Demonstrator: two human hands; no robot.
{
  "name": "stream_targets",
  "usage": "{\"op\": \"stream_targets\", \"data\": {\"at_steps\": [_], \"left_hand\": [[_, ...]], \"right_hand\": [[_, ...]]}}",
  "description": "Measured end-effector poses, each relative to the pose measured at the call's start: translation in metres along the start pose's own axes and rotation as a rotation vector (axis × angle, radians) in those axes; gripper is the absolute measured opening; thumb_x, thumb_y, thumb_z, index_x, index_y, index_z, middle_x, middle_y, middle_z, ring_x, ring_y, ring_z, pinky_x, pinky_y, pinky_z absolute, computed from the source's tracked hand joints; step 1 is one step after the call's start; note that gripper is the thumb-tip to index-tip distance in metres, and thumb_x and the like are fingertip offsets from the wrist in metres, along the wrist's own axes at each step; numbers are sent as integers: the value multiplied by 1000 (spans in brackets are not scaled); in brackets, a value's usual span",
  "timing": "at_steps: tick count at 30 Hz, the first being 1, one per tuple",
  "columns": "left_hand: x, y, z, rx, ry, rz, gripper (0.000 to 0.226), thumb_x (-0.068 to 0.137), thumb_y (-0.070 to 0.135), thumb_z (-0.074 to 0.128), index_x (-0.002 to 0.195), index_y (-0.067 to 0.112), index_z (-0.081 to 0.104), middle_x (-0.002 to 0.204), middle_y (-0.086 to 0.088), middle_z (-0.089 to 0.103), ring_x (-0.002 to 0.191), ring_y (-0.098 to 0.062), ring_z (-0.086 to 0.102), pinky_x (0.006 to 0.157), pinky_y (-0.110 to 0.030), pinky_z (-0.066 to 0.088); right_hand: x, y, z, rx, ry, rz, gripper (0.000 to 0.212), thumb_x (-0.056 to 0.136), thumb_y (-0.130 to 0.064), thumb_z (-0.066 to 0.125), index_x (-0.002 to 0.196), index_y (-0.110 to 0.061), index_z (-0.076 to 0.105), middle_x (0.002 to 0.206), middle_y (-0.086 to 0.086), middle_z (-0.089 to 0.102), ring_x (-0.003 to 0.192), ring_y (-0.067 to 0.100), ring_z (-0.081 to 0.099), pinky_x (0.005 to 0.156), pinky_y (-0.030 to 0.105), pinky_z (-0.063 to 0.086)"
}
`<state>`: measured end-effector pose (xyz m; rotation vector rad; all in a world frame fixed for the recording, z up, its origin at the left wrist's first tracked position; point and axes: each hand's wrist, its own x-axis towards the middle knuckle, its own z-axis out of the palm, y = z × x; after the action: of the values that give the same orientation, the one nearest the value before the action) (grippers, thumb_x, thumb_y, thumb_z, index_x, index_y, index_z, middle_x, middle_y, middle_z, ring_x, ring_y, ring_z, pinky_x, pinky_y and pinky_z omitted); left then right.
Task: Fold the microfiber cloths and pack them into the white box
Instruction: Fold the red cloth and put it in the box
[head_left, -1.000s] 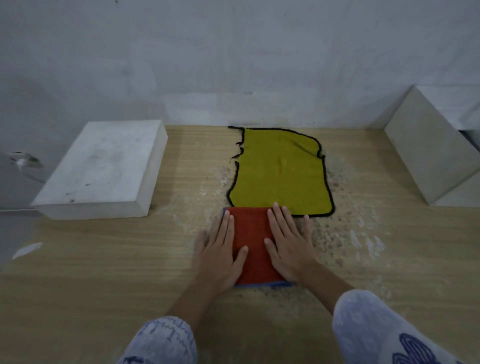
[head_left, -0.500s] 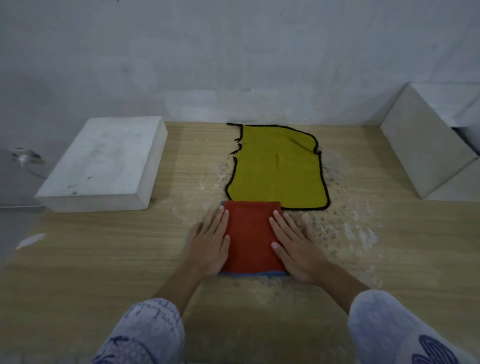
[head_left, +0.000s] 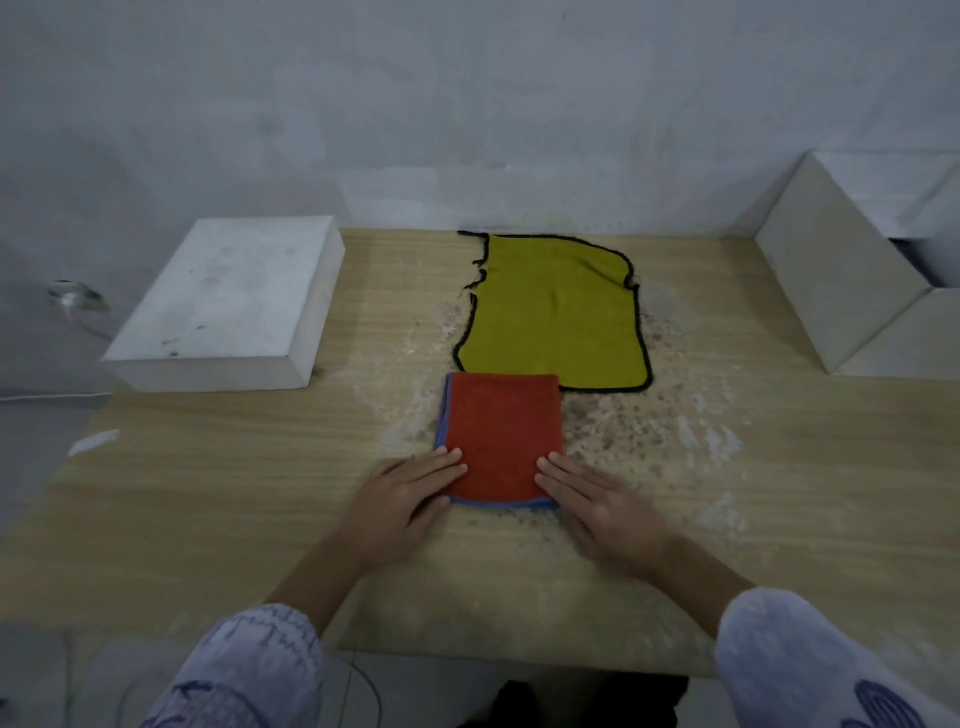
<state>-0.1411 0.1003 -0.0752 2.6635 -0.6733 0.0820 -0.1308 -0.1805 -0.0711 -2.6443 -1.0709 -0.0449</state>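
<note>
Both hands lie flat on the near end of the red cloth (head_left: 503, 436), fingers straight and together, holding nothing. Left hand (head_left: 402, 501) rests at the cloth's near left corner, its fingertips on the red pile and its palm on the table (head_left: 208, 493). Right hand (head_left: 602, 506) mirrors it at the near right corner — fingertips on the cloth's edge, the rest of the hand on the wood. Patterned pale sleeves (head_left: 789, 660) cover both forearms at the bottom of the view.

Between the hands the red cloth sits folded into a neat upright rectangle, with a blue hem showing along its left and near edges. Its far edge touches, or slightly overlaps, the near edge of the yellow cloth (head_left: 558, 312), which lies spread out flat behind it, unfolded, with a black hem and a ragged left side. That cloth reaches back almost to the wall.

Pale scuffed patches mark the wood around both cloths, mostly to the right of the red one.

Farther out, a closed white box (head_left: 228, 301) stands at the table's far left, well apart from the cloths. At the far right stand more white boxes (head_left: 831, 270) — one tilted on edge against the others.
</note>
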Motion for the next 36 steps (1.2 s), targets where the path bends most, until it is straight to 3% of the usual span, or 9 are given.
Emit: {"op": "stream_targets", "data": {"at_steps": [3,7,13,18,21,24,28,32,36], "left_hand": [[1,2,-2,-17,-13,-13,49,84,44,39,129,29,50,139,18,39,129,12,22,95,-13,21],[1,9,-4,-59,7,-57,58,77,52,35,129,30,50,139,19,39,128,11,25,98,-19,24],[-8,24,8,-51,153,-78,45,74,38,47,114,22,64,113,2,68,106,-6,55,87,-19,31],[-9,35,12,-182,180,61,37,69,21,52,104,21,63,92,-2,73,88,-8,55,78,-22,38],[-6,37,8,-393,206,-48,32,76,29,53,106,23,63,96,0,71,88,-8,59,78,-21,45],[1,36,4,-501,221,-167,38,78,46,53,99,19,69,94,5,71,86,-7,64,79,-23,50],[10,40,-4,-552,165,-190,34,79,49,50,92,22,67,83,12,69,78,-1,63,72,-23,49],[17,44,-9,-556,145,-264,5,83,38,52,80,39,56,76,31,63,68,10,58,59,-9,39],[23,45,-6,-586,152,-327,16,88,33,53,72,37,53,68,26,62,63,5,56,56,-13,37]], "right_hand": [[2,-4,-5,99,-20,83,54,101,-32,19,116,0,60,118,19,64,106,32,64,77,45,57],[14,-16,-22,445,63,373,29,95,-18,43,115,-8,61,101,14,68,91,27,64,77,33,49],[15,-8,-31,847,47,580,20,87,-4,53,80,-10,71,79,16,66,76,28,60,70,34,40],[2,-2,-34,1138,127,682,29,67,-3,55,43,-17,63,47,-8,53,50,8,47,60,30,32],[-6,-5,-38,1074,139,560,11,63,-20,60,64,-13,68,52,5,56,55,16,49,59,30,34],[-12,-5,-38,943,106,490,29,74,-16,73,100,-18,61,57,-5,61,60,2,56,63,19,42],[-17,-11,-38,663,103,401,42,71,-31,78,103,-27,51,74,-14,60,74,6,61,63,15,46],[-21,-12,-42,595,47,271,53,67,-57,71,110,-33,50,99,-11,68,85,2,65,74,17,52],[-19,-6,-33,425,209,230,46,85,-45,58,116,-12,63,106,0,70,81,6,68,72,19,54]]}}
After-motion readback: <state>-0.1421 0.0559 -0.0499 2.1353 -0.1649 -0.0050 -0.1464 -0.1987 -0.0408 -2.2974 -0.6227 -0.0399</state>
